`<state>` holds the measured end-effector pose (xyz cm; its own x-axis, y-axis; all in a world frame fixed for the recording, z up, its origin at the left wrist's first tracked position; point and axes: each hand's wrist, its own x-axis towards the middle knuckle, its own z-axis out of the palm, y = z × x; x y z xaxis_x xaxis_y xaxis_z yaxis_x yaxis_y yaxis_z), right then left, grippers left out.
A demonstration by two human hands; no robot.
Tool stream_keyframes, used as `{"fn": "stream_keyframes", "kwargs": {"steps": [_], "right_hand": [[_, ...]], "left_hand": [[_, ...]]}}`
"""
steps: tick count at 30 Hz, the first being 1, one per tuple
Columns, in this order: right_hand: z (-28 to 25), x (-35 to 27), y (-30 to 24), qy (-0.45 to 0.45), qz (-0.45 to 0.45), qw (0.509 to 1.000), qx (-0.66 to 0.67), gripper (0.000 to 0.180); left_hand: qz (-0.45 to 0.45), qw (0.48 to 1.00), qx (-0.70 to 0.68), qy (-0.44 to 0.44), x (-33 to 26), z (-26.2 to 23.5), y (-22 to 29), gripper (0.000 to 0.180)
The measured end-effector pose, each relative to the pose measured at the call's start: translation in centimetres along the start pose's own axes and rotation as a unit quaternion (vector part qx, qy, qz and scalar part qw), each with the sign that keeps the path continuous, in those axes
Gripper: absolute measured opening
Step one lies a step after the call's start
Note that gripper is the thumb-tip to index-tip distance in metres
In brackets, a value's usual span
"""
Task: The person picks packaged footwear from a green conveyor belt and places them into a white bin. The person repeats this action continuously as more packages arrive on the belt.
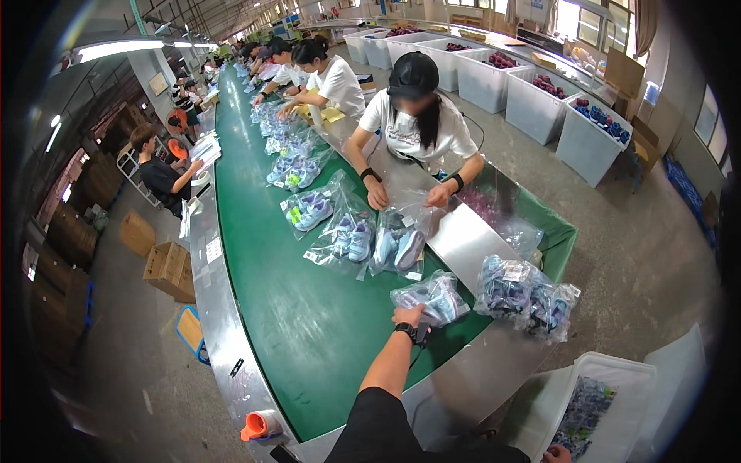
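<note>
Left hand: you are reaching out over the long green conveyor belt (309,324), your left hand (408,315) closing on the near edge of the clear plastic bag of pale blue shoes (434,297).
Grip: take a full pinch of film, since a loose corner could slip.
Bag position: lying just beyond your fingers, touching them, at the belt's right edge beside the steel tabletop (471,239).
Right hand: your right hand (557,454) is barely showing at the lower edge by the white plastic bin (617,370); I cannot tell its grip.

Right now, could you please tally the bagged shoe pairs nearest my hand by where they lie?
On the green belt, bagged pair under your left hand: 1
On the steel ledge, bagged pairs: 2
Total: 3
</note>
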<state>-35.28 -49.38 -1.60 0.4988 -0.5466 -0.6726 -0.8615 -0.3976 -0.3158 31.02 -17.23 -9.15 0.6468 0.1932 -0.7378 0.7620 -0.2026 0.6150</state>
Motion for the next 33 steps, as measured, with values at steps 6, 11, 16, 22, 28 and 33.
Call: {"fn": "stream_keyframes", "kwargs": {"steps": [6,11,16,22,28,33], "right_hand": [[1.4,-0.1,-0.1,-0.002,-0.029,0.999,-0.029,0.046],[4.4,1.1,3.6,-0.009,-0.044,0.998,0.052,0.043],[5.7,1.2,6.1,-0.003,-0.026,1.000,0.010,0.043],[6.9,3.6,8.2,-0.004,0.012,0.988,0.155,0.032],[7.8,4.6,8.8,0.029,0.024,0.965,0.261,0.038],[6.8,2.8,5.7,0.094,-0.070,0.975,0.191,0.031]], "left_hand": [[0.352,0.933,0.009,0.078,-6.9,0.7,-4.2,0.066],[0.610,0.781,0.126,0.039,-14.4,-2.4,-12.3,0.051],[0.332,0.937,0.087,-0.067,-15.5,-4.7,-18.1,0.035],[0.175,0.983,-0.031,-0.054,-13.4,-2.3,-16.3,0.077],[0.259,0.951,0.150,-0.070,-15.1,0.6,-13.9,0.080],[0.181,0.977,0.003,-0.114,-18.0,2.2,-13.2,0.057]]}}
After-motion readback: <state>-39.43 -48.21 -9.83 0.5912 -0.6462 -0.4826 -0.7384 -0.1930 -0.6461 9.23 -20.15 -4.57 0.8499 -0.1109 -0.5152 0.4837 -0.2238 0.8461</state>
